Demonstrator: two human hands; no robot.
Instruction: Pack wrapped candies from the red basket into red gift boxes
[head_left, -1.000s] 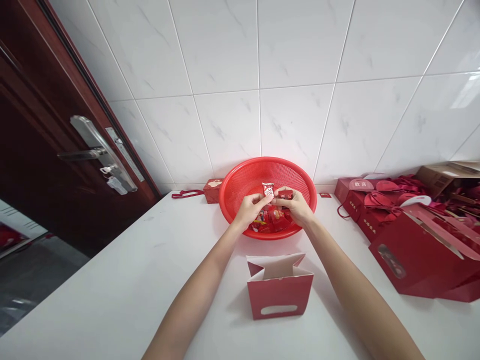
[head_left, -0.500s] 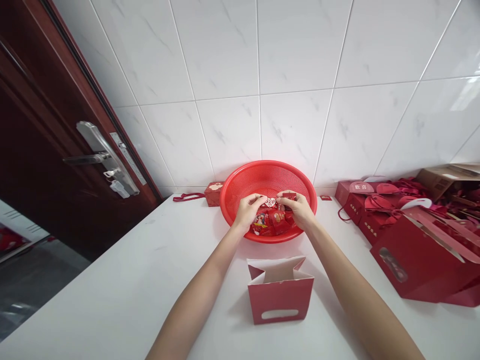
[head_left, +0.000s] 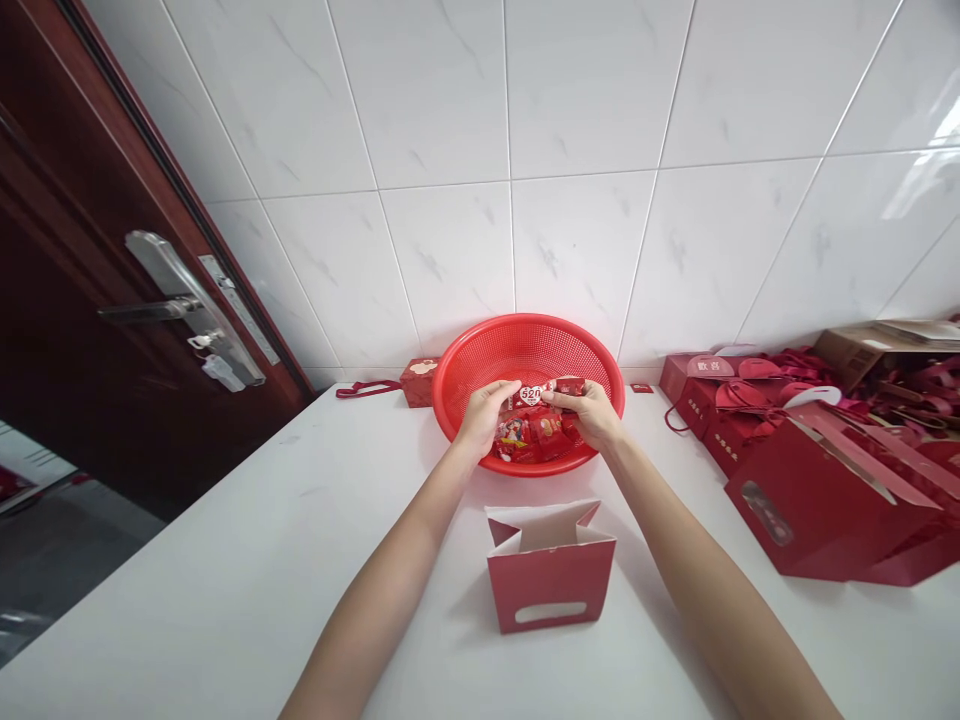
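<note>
A red plastic strainer basket (head_left: 454, 345) stands against the tiled wall, with several red candy packets (head_left: 536, 437) inside. Over it, my left hand (head_left: 484, 415) pinches a red packet with a white heart marked 520 (head_left: 531, 395). My right hand (head_left: 592, 415) has thumb and fingers closed on another small red packet (head_left: 568, 385), beside the heart packet's right end; whether it also touches the heart packet I cannot tell. Between my forearms and nearer to me, a red paper box (head_left: 551, 575) stands upright with its top unfolded.
Red gift boxes (head_left: 840, 500) and a brown carton (head_left: 862, 355) crowd the right side. Behind the basket's left edge sits a small red box (head_left: 420, 382) with a ribbon strap (head_left: 367, 388). A dark red door (head_left: 112, 400) with a metal handle borders the table's left.
The view has shifted slightly to the right. The 520 heart packet now shows more fully between my hands, and the packet in my right hand shows more of its length.
</note>
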